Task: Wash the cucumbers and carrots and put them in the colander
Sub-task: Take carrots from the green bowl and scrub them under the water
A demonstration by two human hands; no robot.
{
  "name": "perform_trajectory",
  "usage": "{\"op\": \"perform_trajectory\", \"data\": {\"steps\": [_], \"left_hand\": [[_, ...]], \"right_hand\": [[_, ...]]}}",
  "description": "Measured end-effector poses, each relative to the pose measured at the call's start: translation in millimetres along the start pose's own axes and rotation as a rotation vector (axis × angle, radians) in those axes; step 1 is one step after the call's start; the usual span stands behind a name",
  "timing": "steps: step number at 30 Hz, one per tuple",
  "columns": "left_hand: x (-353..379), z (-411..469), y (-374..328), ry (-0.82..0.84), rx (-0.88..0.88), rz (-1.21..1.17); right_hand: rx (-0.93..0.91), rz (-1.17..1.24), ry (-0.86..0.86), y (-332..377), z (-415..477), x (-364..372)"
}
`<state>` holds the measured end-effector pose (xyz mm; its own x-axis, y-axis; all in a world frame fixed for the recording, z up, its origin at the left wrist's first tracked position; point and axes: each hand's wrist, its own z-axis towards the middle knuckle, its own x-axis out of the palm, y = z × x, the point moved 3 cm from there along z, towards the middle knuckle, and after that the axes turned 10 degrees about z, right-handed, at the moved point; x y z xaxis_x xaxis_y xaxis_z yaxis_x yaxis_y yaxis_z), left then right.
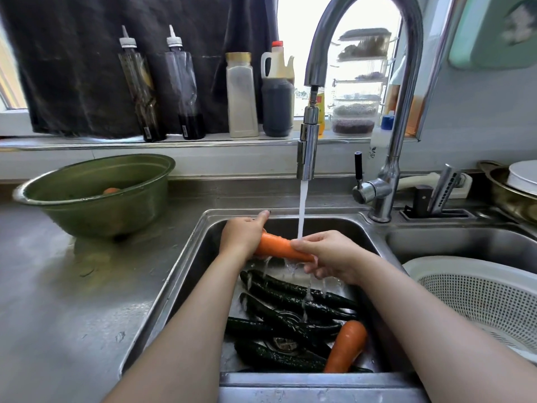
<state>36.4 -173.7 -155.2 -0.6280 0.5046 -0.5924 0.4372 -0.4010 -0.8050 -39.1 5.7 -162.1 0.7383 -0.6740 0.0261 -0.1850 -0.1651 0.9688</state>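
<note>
An orange carrot (276,247) is held level under the running water (302,210) above the left sink (186,274). My left hand (242,235) grips its left end and my right hand (328,254) grips its right end. Several dark green cucumbers (290,312) lie wet on the sink bottom, with a second carrot (347,346) resting on them at the front right. The white colander (476,298) sits in the right sink and looks empty in its visible part.
A green metal bowl (96,196) on the left counter holds something orange. The tall tap (389,158) rises behind the sink. Bottles (186,91) line the window ledge. A knife holder (441,196) and a pan with a plate (514,190) stand at the back right.
</note>
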Motion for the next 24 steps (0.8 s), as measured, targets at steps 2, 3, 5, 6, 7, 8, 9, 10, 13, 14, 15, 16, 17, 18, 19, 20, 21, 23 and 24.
{"op": "perform_trajectory", "data": {"steps": [2, 3, 5, 6, 7, 8, 9, 10, 13, 14, 15, 16, 17, 18, 19, 20, 21, 23, 24], "left_hand": [[3.1, -3.7, -5.0, 0.01, -0.014, 0.043], [5.0, -6.0, -6.8, 0.028, -0.024, 0.024], [9.3, -12.5, -10.1, 0.112, -0.05, -0.11], [11.6, -15.8, -11.6, 0.166, -0.058, -0.189], [13.3, -19.9, -13.1, 0.224, -0.062, -0.254], [14.8, -22.8, -13.8, 0.274, -0.064, -0.301], [16.1, -24.1, -13.7, 0.308, -0.061, -0.323], [17.1, -23.7, -12.9, 0.322, -0.058, -0.322], [17.9, -20.4, -10.4, 0.297, -0.043, -0.276], [17.4, -19.9, -9.5, 0.283, -0.029, -0.24], [17.1, -19.6, -9.1, 0.273, -0.006, -0.194], [17.3, -19.7, -9.7, 0.265, 0.029, -0.146], [17.7, -21.3, -12.2, 0.255, 0.078, -0.102], [18.6, -22.8, -14.9, 0.245, 0.137, -0.06], [19.2, -24.5, -18.0, 0.232, 0.189, -0.02], [19.0, -24.4, -19.7, 0.219, 0.221, 0.01], [17.8, -24.2, -20.3, 0.211, 0.228, 0.02], [15.7, -24.2, -19.4, 0.226, 0.206, -0.036], [14.8, -23.6, -17.8, 0.225, 0.2, -0.061]], "right_hand": [[-0.051, -0.144, -0.159, 0.9, 3.5, 0.2], [-0.07, -0.175, -0.233, 2.0, 5.1, -0.2], [-0.089, -0.182, -0.342, 2.6, 8.7, -3.9], [-0.08, -0.17, -0.373, 2.8, 9.5, -6.4], [-0.055, -0.148, -0.379, 2.2, 10.1, -8.8], [-0.024, -0.113, -0.358, 1.1, 11.1, -11.5], [0.007, -0.064, -0.313, 0.1, 11.8, -14.4], [0.038, -0.006, -0.245, -1.3, 12.6, -17.7], [0.146, 0.184, -0.022, -3.6, 8.3, -23.4], [0.163, 0.209, 0.026, -3.7, 5.9, -23.3], [0.163, 0.195, 0.049, -4.9, 5.4, -22.6], [0.151, 0.136, 0.049, -5.7, 4.5, -21.0], [0.127, 0.037, 0.023, -6.6, 4.4, -18.9], [0.098, -0.077, -0.022, -8.3, 5.2, -17.1], [0.08, -0.17, -0.069, -8.7, 4.8, -14.0], [0.072, -0.219, -0.11, -9.8, 6.2, -11.5], [0.061, -0.231, -0.142, -10.2, 6.6, -8.9], [0.004, -0.22, -0.18, -7.7, 7.1, -6.6], [-0.011, -0.212, -0.17, -6.0, 6.9, -6.4]]}}
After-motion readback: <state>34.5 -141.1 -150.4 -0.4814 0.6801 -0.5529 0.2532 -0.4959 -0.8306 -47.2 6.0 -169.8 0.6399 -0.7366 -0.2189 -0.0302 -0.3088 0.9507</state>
